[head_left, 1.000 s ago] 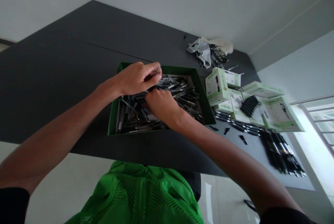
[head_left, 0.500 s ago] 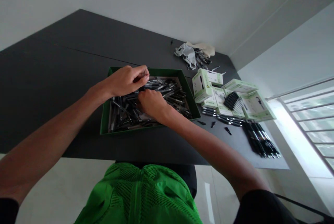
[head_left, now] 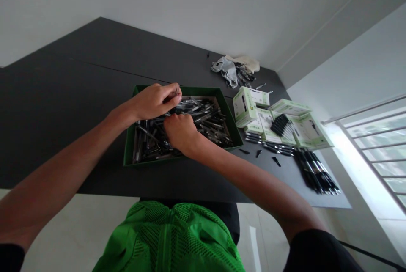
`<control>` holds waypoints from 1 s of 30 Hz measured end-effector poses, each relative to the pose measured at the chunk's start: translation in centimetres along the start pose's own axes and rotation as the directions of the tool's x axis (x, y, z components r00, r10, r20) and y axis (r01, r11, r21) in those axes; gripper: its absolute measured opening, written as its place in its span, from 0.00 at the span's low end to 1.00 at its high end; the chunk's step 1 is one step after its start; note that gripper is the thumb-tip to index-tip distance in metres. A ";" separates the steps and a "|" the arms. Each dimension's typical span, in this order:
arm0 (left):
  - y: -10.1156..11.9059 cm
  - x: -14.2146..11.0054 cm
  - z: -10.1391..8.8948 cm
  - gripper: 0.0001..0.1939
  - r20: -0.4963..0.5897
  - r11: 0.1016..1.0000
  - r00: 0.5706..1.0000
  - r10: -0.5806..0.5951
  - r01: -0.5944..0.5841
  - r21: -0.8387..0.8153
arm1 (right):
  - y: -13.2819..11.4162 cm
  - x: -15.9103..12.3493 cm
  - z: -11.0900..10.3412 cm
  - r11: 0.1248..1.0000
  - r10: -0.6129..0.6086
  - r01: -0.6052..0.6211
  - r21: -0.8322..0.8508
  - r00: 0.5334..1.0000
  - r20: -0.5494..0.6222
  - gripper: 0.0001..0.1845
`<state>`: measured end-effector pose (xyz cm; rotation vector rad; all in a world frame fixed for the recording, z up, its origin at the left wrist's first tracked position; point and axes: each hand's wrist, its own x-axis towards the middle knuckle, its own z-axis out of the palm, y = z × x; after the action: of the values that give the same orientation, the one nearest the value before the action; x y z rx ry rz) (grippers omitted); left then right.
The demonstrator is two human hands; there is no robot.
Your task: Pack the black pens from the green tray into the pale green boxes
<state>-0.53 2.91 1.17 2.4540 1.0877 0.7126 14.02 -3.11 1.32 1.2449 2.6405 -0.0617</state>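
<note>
A green box [head_left: 236, 138] full of loose black and clear pens [head_left: 209, 122] stands on the dark table in front of me. Over the far left part of the box is my left hand [head_left: 160, 100], its fingers curled and closed; whatever lies in them is too small and dark to name. My right hand [head_left: 180, 133] is closed, knuckles up, low among the pens at the middle of the box. Its fingertips point down to the left, and what they grip is hidden from me.
Right of the box, pale green and white cartons [head_left: 245, 109] stand with a fan of pens [head_left: 281, 126] on an open one. Bundled pens [head_left: 315, 172] and small black pieces [head_left: 275, 161] lie nearer. Gloves [head_left: 226, 69] cover more pens at the back of the table [head_left: 133, 52].
My head view has shifted, so the box and cartons sit further left in the picture. My right hand has moved slightly left over the pens; my left hand stays closed at the same place.
</note>
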 end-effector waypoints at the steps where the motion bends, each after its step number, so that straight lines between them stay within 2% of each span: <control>1: 0.1 0.0 0.0 0.14 -0.002 1.000 1.000 0.001 -0.001 -0.002 | 0.2 -0.2 0.0 1.000 -0.003 0.003 0.006 1.000 0.015 0.16; 5: 0.2 -0.1 -0.1 0.14 -0.015 1.000 1.000 0.006 -0.007 -0.024 | 2.0 -2.0 -0.5 0.994 0.013 -0.015 0.105 1.000 0.026 0.15; 7: 0.3 -0.1 -0.2 0.15 -0.009 0.999 1.000 0.000 0.000 -0.034 | 3.7 -3.4 -1.1 0.967 -0.005 0.005 0.255 1.000 -0.001 0.14; 9: 0.2 -0.1 -0.2 0.17 0.028 1.000 1.000 -0.002 0.003 -0.026 | 5.6 -4.9 -1.8 0.872 -0.073 0.097 0.480 0.995 -0.069 0.11; 11: 0.1 -0.1 -0.1 0.18 0.104 1.000 0.994 0.017 -0.016 -0.009 | 7.4 -5.8 -2.4 0.728 -0.092 0.204 0.654 0.975 -0.201 0.10; 12: 0.0 -0.1 0.0 0.19 0.151 0.999 0.988 0.032 -0.033 0.004 | 8.1 -6.1 -2.7 0.670 -0.067 0.244 0.701 0.960 -0.271 0.10; 14: -0.1 -0.1 0.1 0.18 0.230 0.997 0.972 0.057 -0.066 0.032 | 9.2 -6.0 -3.1 0.617 0.019 0.286 0.734 0.926 -0.376 0.09; 17: 0.0 -0.1 0.3 0.15 0.274 0.992 0.958 0.082 -0.104 0.068 | 9.9 -4.9 -3.5 0.631 0.096 0.306 0.713 0.881 -0.463 0.07; 20: 0.1 -0.1 0.3 0.15 0.279 0.991 0.955 0.102 -0.122 0.057 | 10.0 -3.7 -3.7 0.680 0.096 0.316 0.662 0.857 -0.507 0.09; 26: -0.2 -0.1 0.4 0.17 0.237 0.989 0.965 0.113 -0.132 0.064 | 10.0 -3.2 -4.1 0.738 0.048 0.290 0.609 0.878 -0.477 0.12; 30: -0.2 -0.1 0.3 0.16 0.216 0.988 0.968 0.128 -0.143 0.055 | 10.0 -3.2 -4.2 0.742 0.027 0.297 0.601 0.883 -0.469 0.12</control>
<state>-0.56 2.90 0.79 2.6127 0.8857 0.4434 22.94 1.43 6.71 1.3641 3.2689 -0.9298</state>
